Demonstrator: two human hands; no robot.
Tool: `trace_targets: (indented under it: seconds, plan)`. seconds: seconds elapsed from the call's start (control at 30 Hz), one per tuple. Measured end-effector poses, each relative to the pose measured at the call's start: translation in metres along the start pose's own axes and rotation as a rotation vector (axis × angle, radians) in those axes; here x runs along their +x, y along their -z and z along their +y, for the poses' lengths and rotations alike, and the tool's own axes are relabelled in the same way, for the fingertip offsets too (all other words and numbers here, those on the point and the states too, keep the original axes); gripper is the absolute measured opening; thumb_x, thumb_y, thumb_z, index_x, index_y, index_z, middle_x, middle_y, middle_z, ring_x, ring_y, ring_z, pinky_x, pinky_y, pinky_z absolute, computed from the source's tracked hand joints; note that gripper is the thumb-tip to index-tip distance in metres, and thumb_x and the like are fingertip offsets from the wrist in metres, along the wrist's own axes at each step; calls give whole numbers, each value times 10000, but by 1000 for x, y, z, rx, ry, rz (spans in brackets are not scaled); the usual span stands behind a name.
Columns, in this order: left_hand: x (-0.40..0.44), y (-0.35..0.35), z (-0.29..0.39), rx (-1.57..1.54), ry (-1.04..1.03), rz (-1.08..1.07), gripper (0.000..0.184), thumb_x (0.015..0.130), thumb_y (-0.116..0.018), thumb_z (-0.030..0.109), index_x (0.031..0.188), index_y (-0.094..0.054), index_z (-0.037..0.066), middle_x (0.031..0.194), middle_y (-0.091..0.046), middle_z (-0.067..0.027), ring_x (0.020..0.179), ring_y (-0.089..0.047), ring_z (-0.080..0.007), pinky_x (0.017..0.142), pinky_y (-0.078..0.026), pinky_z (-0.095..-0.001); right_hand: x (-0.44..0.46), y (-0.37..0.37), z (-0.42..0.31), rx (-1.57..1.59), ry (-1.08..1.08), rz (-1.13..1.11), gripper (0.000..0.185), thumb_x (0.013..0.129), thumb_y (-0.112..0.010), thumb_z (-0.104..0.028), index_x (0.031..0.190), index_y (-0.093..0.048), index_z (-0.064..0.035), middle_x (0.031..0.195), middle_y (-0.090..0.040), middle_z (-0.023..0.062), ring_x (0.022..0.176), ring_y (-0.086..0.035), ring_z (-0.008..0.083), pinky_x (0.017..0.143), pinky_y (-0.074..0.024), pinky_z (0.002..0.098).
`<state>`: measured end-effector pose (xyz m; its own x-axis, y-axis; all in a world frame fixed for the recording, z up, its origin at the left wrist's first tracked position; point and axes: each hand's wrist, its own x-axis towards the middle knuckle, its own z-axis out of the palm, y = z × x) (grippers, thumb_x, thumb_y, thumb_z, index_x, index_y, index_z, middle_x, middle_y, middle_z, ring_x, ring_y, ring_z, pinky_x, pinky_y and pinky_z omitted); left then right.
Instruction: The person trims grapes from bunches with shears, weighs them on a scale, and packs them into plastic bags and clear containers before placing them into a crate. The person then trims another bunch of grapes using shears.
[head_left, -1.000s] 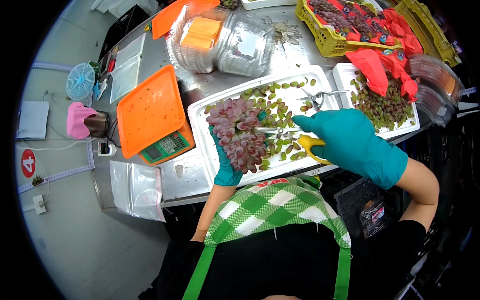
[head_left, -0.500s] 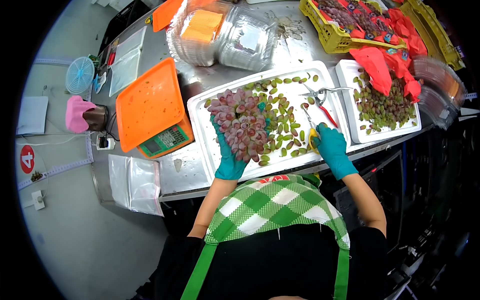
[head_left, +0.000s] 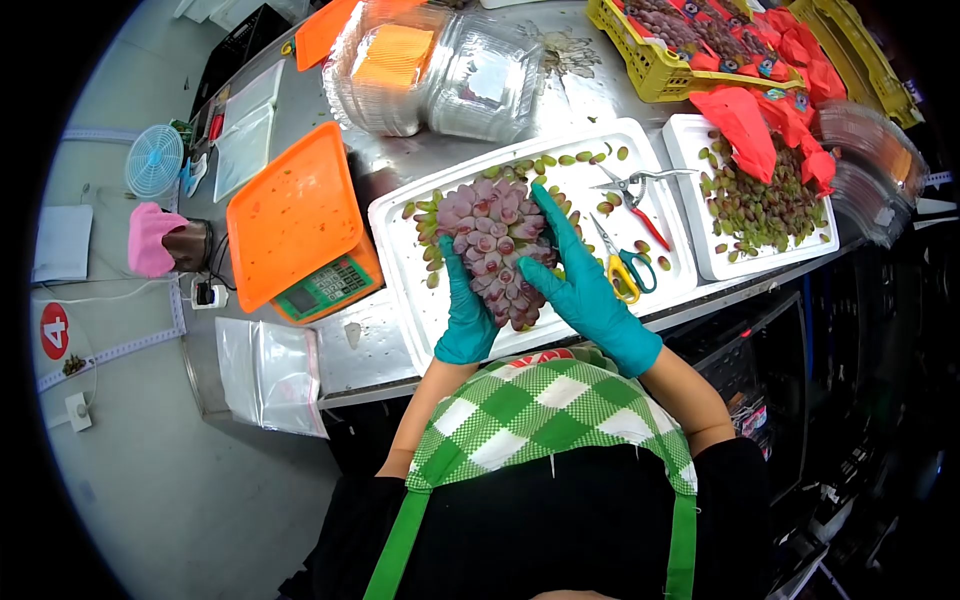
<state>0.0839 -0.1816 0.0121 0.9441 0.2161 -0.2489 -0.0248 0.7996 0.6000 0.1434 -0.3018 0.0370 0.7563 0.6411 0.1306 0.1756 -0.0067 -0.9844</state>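
Note:
Between my two gloved hands is a large bunch of reddish-purple grapes [head_left: 497, 245], over a white foam tray [head_left: 425, 325]. My left hand [head_left: 464, 315] supports its left side, fingers partly hidden behind the fruit. My right hand [head_left: 585, 290] grips the right side, fingers and thumb against the grapes. Loose green grapes [head_left: 430, 225] lie in the tray around the bunch. Scissors [head_left: 627, 272] with yellow and dark handles rest in the tray to the right, below red-handled pruning shears [head_left: 638, 200].
An orange scale [head_left: 300, 220] stands left of the tray, plastic bags [head_left: 270, 375] below it. Clear plastic containers [head_left: 480, 80] are stacked behind. To the right are a second foam tray [head_left: 690, 165] of small grapes and a yellow crate [head_left: 645, 65] of wrapped bunches.
My right hand has let go of the scissors, which now lie in the tray, and moved left onto the grape bunch. My left hand still holds the bunch.

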Motion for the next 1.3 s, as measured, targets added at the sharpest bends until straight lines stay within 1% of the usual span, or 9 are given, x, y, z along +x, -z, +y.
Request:
trace_targets:
  seconds: [0.07,0.17,0.27,0.4,0.5,0.8,1.1,1.2,1.3]
  plan:
    - [-1,3,1,10,-8,-31,779,783,-336,635,1312,-215,76,1297,-336,-140,1157,-391,-270,950,-365,-394,-3,0,0,96,-32,-31,681,809,-561,-191,1328,-162,-4,1349,-246,160,1240,-266,244,1011,-219,335]
    - [-3,5,2,62,-11,-25,792,777,-342,641,1317,-200,80,1302,-328,-138,1157,-392,-268,949,-368,-394,-4,1,1,77,-48,8,661,798,-579,-198,1331,-214,-60,1341,-259,156,1233,-280,247,1006,-231,339]
    - [-6,5,3,124,46,-32,781,777,-333,643,1328,-181,110,1317,-310,-125,1177,-366,-264,972,-339,-394,6,6,-14,-199,107,181,554,760,-621,-187,1261,-392,-128,1300,-329,138,1185,-343,254,978,-280,341]
    - [-9,7,-4,126,87,-25,724,807,-346,592,1317,-208,96,1298,-336,-126,1161,-388,-250,954,-364,-384,16,7,-25,-317,230,139,360,693,-647,-48,1045,-586,-99,1191,-455,96,1046,-468,216,866,-403,305]
    - [-10,8,-6,98,136,-14,675,834,-352,546,1308,-230,82,1283,-358,-120,1145,-407,-244,945,-375,-381,27,10,-16,-420,378,174,250,673,-658,-116,918,-608,-108,1023,-568,63,854,-546,244,747,-438,335]
    - [-12,5,-3,71,240,11,698,820,-340,579,1303,-243,86,1266,-381,-120,1124,-430,-249,938,-381,-382,38,11,-8,-359,269,159,120,707,-613,-114,818,-590,-75,829,-588,79,755,-543,256,674,-435,342]
    - [-10,-2,-2,29,259,-20,648,841,-362,527,1295,-264,73,1249,-400,-126,1099,-456,-242,920,-403,-371,33,11,8,-295,191,241,171,733,-615,-163,860,-585,-52,814,-583,83,751,-544,259,675,-438,350]
    - [-9,-4,-4,59,225,5,606,856,-373,488,1281,-286,65,1231,-419,-118,1088,-465,-225,907,-416,-361,29,12,-11,-505,319,221,231,721,-628,-207,881,-573,-49,879,-574,86,769,-540,261,680,-439,354]
    - [-4,1,-9,102,201,3,597,857,-368,487,1282,-291,75,1244,-408,-107,1102,-453,-213,917,-401,-353,28,13,-13,-531,231,162,273,710,-634,-244,881,-561,-45,960,-556,92,794,-536,263,693,-436,361]
